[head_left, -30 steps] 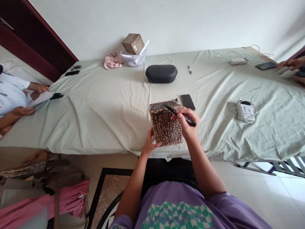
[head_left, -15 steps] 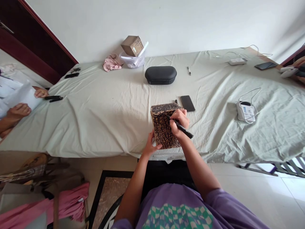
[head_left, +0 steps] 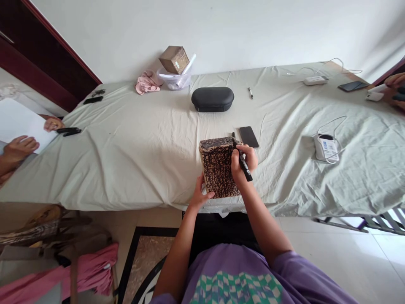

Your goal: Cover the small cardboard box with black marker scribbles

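A brown cardboard box [head_left: 219, 171] covered in black looping scribbles stands near the table's front edge, tilted towards me. My left hand [head_left: 200, 192] grips its lower left corner, thumb on the front face and the other fingers behind the side. In my right hand [head_left: 243, 160] is a black marker pen [head_left: 245, 167], pinched between thumb and fingers, its tip side at the box's upper right edge. Just behind the box lie a black phone [head_left: 249, 137] and a small black pen cap [head_left: 233, 134].
A black hard case [head_left: 212, 99] sits further back, with a white pen [head_left: 250, 93] beside it. Behind are a plastic tub [head_left: 177, 82] holding a small carton [head_left: 174, 59], and a pink cloth [head_left: 148, 82]. A white device with cable [head_left: 328, 148] lies right. Other people's hands show at both sides.
My right hand has moved the marker rightward across the box face to its upper right edge. My left hand stays on the box. On the left, another person's paper has shifted.
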`<state>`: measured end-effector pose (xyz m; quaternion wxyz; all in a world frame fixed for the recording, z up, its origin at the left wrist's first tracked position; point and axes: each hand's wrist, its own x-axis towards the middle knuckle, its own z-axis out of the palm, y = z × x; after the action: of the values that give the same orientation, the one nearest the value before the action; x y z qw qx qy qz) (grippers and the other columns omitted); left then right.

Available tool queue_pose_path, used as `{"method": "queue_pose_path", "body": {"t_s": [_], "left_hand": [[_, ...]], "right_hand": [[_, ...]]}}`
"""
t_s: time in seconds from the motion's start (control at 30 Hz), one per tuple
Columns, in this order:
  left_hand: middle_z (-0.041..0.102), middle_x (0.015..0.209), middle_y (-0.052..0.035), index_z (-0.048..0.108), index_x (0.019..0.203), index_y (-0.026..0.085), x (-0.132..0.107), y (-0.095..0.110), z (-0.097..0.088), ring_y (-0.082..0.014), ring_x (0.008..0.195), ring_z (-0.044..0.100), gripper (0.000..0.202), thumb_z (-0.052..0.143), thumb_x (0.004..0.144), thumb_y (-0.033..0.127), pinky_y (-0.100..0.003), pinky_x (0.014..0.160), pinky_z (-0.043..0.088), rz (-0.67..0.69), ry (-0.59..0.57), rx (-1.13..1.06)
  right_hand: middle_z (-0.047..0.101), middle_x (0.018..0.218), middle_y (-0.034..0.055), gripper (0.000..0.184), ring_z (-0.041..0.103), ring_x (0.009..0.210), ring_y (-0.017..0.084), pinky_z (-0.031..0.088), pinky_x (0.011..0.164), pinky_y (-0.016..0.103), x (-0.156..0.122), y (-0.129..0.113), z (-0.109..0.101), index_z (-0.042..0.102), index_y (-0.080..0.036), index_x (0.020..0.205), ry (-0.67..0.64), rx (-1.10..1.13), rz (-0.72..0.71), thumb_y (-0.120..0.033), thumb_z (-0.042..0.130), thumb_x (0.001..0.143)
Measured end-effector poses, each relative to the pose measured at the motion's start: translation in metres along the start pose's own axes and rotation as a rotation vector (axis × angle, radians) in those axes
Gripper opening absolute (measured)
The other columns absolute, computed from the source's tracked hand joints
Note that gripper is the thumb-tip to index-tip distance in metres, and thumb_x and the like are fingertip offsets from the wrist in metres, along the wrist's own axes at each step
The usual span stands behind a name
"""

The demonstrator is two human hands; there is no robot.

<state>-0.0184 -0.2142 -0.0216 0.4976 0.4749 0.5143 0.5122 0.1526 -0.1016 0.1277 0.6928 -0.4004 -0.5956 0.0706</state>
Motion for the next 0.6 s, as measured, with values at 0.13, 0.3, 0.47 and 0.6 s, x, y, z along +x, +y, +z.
{"method": "queue_pose_path", "body": {"t_s": [0.13, 0.3, 0.47, 0.6], "left_hand": [[0.048, 0.16, -0.0149, 0.037, 0.164, 0.028, -0.001, -0.001, -0.001, -0.0397, 0.156, 0.046, 0.113, 0.085, 0.07, 0.069, -0.059, 0.132, 0.037, -0.005, -0.003, 0.039], [0.046, 0.163, -0.0129, 0.036, 0.163, 0.033, -0.006, -0.007, 0.0, -0.0385, 0.153, 0.048, 0.108, 0.085, 0.073, 0.065, -0.059, 0.13, 0.039, 0.061, 0.012, 0.032], [0.05, 0.16, -0.0133, 0.038, 0.162, 0.034, -0.01, -0.014, 0.003, -0.0405, 0.15, 0.052, 0.103, 0.083, 0.076, 0.066, -0.062, 0.126, 0.044, 0.138, 0.081, 0.027], [0.047, 0.162, -0.015, 0.035, 0.163, 0.033, -0.009, -0.021, 0.003, -0.0419, 0.152, 0.05, 0.108, 0.082, 0.074, 0.072, -0.063, 0.127, 0.041, 0.16, 0.167, 0.075]], "right_hand": [[0.071, 0.089, -0.0005, 0.01, 0.07, 0.075, 0.017, 0.058, 0.075, 0.036, 0.004, 0.012, -0.007, 0.064, -0.029, 0.112, 0.087, 0.091, 0.159, -0.035, 0.062, 0.105], [0.077, 0.128, 0.0089, 0.036, 0.072, 0.068, 0.015, 0.059, 0.072, 0.037, 0.01, 0.064, -0.022, 0.056, -0.03, 0.135, 0.133, 0.201, 0.371, -0.039, 0.058, 0.1], [0.068, 0.149, 0.0213, 0.057, 0.075, 0.075, 0.018, 0.058, 0.067, 0.037, 0.008, 0.124, -0.03, 0.057, -0.021, 0.145, -0.077, 0.322, 0.686, -0.041, 0.034, 0.097], [0.073, 0.14, 0.0186, 0.063, 0.066, 0.068, 0.016, 0.055, 0.065, 0.033, 0.005, 0.145, -0.015, 0.05, -0.021, 0.158, -0.343, 0.059, 0.672, -0.037, 0.041, 0.098]]}}
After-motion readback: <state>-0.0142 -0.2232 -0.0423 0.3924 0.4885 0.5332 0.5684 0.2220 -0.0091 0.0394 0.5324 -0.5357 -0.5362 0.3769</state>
